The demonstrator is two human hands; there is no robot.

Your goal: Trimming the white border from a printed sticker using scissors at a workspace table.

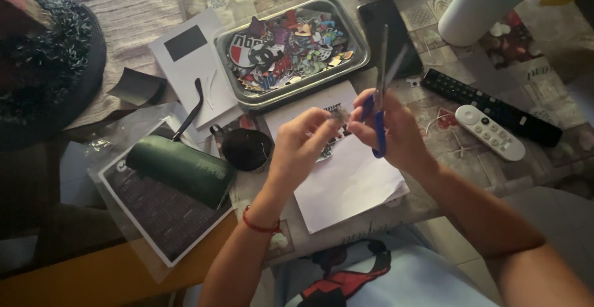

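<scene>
My right hand point(396, 131) grips blue-handled scissors point(378, 97), blades pointing up and away with a narrow gap between them. My left hand point(303, 143) pinches a small paper cut-out point(338, 115) right beside the scissor blades. Both hands hover over white paper sheets point(346, 183) lying on the patterned table. Behind them stands a metal tray point(356, 38) filled with several colourful cut-out stickers. A red cord circles my left wrist.
A black phone point(390, 32), a black remote point(495, 106) and a white remote point(492, 132) lie to the right. A pale cylinder point(482, 1) stands behind them. To the left are a dark green roll point(179, 168), a round black object point(247, 148) and a plastic-sleeved sheet point(154, 214).
</scene>
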